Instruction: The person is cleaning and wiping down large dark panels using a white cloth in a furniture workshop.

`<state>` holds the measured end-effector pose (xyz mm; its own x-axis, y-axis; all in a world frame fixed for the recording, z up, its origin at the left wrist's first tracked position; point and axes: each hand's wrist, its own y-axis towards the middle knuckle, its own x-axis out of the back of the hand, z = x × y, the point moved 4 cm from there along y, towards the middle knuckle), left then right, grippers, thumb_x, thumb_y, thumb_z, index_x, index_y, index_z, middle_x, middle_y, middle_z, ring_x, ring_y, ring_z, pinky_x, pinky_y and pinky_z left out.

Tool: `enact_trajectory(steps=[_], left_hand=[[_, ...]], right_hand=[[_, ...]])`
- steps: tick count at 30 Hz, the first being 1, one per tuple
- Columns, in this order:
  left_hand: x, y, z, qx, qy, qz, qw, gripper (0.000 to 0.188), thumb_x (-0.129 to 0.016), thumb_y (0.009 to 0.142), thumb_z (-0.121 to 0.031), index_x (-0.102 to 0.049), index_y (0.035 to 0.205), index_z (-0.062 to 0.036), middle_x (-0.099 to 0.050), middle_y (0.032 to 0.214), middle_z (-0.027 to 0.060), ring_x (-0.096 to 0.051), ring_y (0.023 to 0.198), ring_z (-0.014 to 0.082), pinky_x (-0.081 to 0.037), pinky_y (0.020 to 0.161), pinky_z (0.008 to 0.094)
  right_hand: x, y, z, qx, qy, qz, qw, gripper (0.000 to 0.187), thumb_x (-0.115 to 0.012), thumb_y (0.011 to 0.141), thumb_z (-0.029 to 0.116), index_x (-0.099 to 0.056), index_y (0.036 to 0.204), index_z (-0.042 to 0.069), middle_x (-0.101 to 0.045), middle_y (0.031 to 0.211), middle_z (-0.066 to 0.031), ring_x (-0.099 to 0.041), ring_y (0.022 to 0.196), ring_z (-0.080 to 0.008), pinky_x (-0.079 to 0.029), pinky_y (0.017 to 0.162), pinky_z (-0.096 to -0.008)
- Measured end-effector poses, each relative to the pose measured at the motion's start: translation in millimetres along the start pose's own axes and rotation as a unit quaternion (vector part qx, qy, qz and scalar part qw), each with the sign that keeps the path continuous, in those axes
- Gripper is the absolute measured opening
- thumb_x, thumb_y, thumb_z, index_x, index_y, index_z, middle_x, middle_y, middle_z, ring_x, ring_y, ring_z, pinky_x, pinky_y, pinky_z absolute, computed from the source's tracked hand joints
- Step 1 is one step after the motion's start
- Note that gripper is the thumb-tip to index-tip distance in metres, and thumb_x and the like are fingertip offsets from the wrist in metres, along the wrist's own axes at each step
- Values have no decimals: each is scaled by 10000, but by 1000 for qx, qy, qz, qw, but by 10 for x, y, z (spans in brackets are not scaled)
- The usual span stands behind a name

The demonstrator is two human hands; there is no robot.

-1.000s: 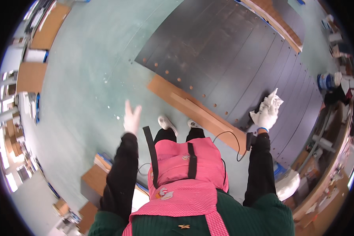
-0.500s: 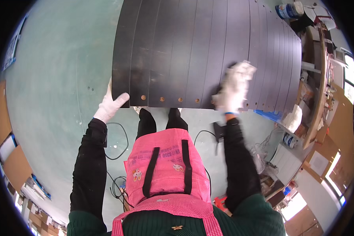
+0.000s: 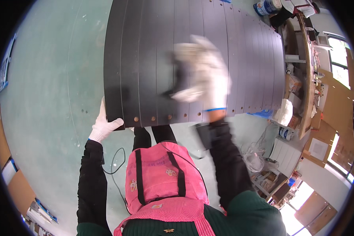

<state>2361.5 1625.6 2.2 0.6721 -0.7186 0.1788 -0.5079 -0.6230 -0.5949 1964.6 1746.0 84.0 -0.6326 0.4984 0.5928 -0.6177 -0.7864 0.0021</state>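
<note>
A row of long dark boards (image 3: 145, 67) lies side by side in front of me, with round holes along the near ends. My left hand (image 3: 102, 128), in a white glove, grips the near left corner of the outermost dark board (image 3: 114, 78). Its thumb lies along the near end and its fingers along the left side. Over the middle boards is my right hand (image 3: 208, 74), also white-gloved and smeared by motion. Thumb and fingers curve around a dark patch; whether that is a held thing or shadow, I cannot make out.
A cluttered wooden shelf bench (image 3: 308, 86) runs along the right side. A white-and-blue bucket (image 3: 267, 7) stands at the far right. A black cable (image 3: 116, 165) loops on the green floor (image 3: 51, 78) beside my pink apron (image 3: 161, 169). Cardboard sheets (image 3: 21, 188) lean at the left.
My right hand has swept left and away from me across the boards. My left hand keeps to the same corner. The whole view has shifted, so the boards appear further left and lower.
</note>
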Motion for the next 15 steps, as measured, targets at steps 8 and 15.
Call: enact_trajectory(steps=[8,15], left_hand=[[41,190,-147,-8,-102,-87,991,1294,-949,678,-92,-141,1689,-100,-549,1480,192,-590,1319,278,-528,1081,405],[-99,407,304,-62,-42,-46,996,1128,-887,810,-260,-192,1688,-119,-500,1555,117,-461,1454,257,-376,1219,401]], right_hand=[[1358,633,-2113,-175,-341,-285,878,576,-559,1036,465,-597,1458,75,-477,1516,-166,-515,1386,-321,-417,1149,-426],[-1931,92,688,189,-238,51,951,570,-554,1043,209,-421,1588,110,-366,1666,-137,-354,1529,-291,-330,1241,-425]])
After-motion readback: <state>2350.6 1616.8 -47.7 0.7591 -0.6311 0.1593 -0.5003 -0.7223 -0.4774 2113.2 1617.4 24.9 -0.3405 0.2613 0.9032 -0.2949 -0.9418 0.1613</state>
